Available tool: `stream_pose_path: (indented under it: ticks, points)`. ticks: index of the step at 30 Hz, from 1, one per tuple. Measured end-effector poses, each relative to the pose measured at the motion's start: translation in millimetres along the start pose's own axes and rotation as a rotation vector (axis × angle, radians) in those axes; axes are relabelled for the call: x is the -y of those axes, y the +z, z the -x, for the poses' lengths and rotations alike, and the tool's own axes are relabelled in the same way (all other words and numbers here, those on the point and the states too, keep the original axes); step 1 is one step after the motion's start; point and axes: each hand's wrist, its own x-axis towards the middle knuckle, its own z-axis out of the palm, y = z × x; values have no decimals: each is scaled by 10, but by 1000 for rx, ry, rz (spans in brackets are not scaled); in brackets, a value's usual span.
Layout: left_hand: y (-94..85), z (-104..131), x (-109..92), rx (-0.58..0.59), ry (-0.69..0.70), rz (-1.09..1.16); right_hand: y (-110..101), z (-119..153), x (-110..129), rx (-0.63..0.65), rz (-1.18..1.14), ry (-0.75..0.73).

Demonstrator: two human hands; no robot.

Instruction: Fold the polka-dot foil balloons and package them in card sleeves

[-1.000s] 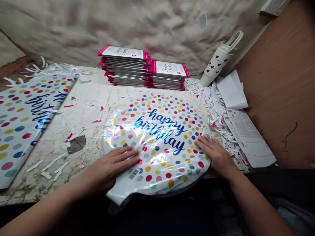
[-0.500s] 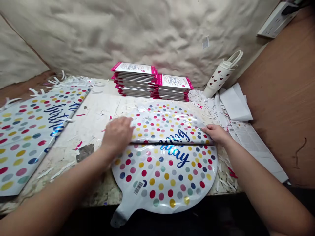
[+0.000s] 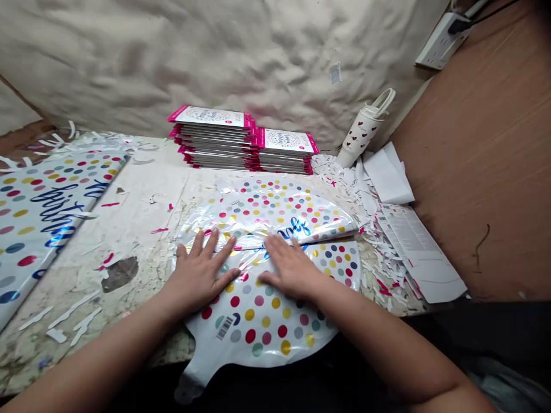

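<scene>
A round white foil balloon with coloured dots (image 3: 275, 330) lies flat at the table's front edge, its upper part folded, with a crease running across its middle. Its tail hangs over the edge at lower left. My left hand (image 3: 200, 275) rests spread on the left part of the crease, holding nothing. My right hand (image 3: 293, 267) lies flat over the middle of the fold, fingers out, and covers part of the blue lettering. At the far left lie more dotted foil sheets (image 3: 43, 212) with blue lettering.
Stacks of pink-edged packets (image 3: 215, 140) stand at the back. To their right are a white tumbler with hearts (image 3: 360, 135), paper scraps (image 3: 331, 169) and white sheets (image 3: 424, 258). A power strip (image 3: 441, 43) is on the wall at upper right.
My right hand has left the fold's right end and moved to its middle. My left hand has come down flat with spread fingers. The view has shifted slightly right.
</scene>
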Motion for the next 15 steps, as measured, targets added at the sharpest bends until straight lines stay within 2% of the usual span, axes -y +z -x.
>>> stream_pose_path:
  ticks: [1,4,5,6,8,10,11,13,15]
  points:
    - [-14,-1,2,13,-3,8,-36,127,-177,-15,14,90]
    - [-71,-29,-54,70,-38,29,-250,562,-768,-176,93,451]
    - [-93,-49,-110,69,-47,28,-299,689,-888,-238,129,549]
    - [-114,-73,-186,57,-42,27,-317,789,-942,-276,155,581]
    - [-148,-127,-386,34,15,38,-256,887,-878,-268,179,480]
    - [-163,-172,-595,68,83,73,-129,851,-709,-224,170,363]
    - [-163,-187,-681,99,96,89,-78,795,-640,-218,151,368]
    - [-152,-199,-791,143,87,109,-61,640,-583,-250,46,532]
    - [-129,-193,-820,150,73,128,-172,459,-581,-311,-194,683]
